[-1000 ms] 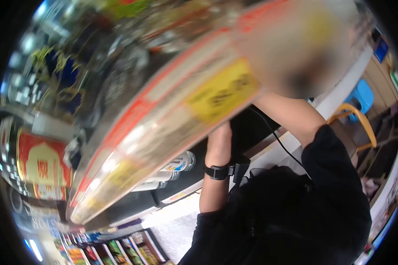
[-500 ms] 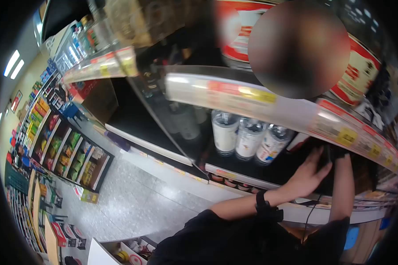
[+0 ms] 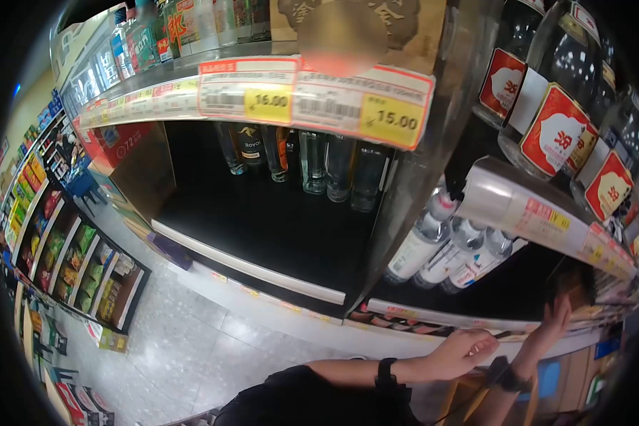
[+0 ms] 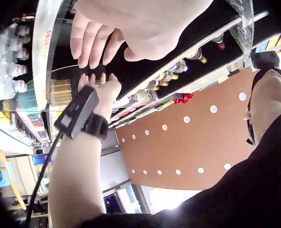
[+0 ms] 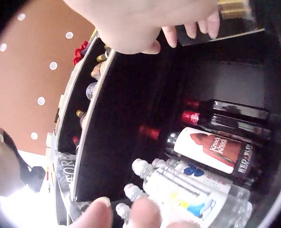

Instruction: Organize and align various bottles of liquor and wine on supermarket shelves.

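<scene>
In the head view my left hand (image 3: 463,353) hangs in front of the lower shelf's edge, fingers loosely bent and nothing in them. The left wrist view shows this hand (image 4: 140,31) with its fingers relaxed. My right hand (image 3: 552,323) reaches over the right end of the lower shelf (image 3: 405,310), beside a dark brown item (image 3: 574,282). Its fingers (image 4: 98,81) are extended and spread in the left wrist view. In the right wrist view the right hand (image 5: 154,23) has its fingertips by a dark object; contact cannot be told.
Clear bottles with white labels (image 3: 422,252) stand left of the hands; dark bottles, one labelled Knock Knock (image 5: 209,149), lie beyond them in the right wrist view. An upper shelf edge (image 3: 539,213) overhangs the hands. Red-labelled bottles (image 3: 555,135) stand above. A clear divider separates the left bay.
The head view has swung, bringing the left bay and its price tags closer. My left hand has moved away from the right hand, out of the shelf to its front edge.
</scene>
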`<action>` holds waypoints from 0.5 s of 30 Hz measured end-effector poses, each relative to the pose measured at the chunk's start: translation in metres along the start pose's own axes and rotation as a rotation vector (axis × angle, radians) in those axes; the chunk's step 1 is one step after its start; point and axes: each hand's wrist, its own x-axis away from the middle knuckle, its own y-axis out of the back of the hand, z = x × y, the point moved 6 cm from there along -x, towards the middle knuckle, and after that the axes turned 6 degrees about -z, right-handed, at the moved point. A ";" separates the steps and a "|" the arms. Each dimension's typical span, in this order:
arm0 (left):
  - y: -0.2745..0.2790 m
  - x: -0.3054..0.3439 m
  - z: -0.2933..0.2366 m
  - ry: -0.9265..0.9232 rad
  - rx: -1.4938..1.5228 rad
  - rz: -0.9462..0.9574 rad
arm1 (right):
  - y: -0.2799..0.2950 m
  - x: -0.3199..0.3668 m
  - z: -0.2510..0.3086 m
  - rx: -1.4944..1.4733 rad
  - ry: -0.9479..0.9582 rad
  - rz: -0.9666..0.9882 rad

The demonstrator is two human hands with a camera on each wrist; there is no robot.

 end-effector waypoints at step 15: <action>0.078 0.187 0.017 0.227 -0.269 -0.068 | 0.118 0.294 -0.016 0.028 -0.486 -0.158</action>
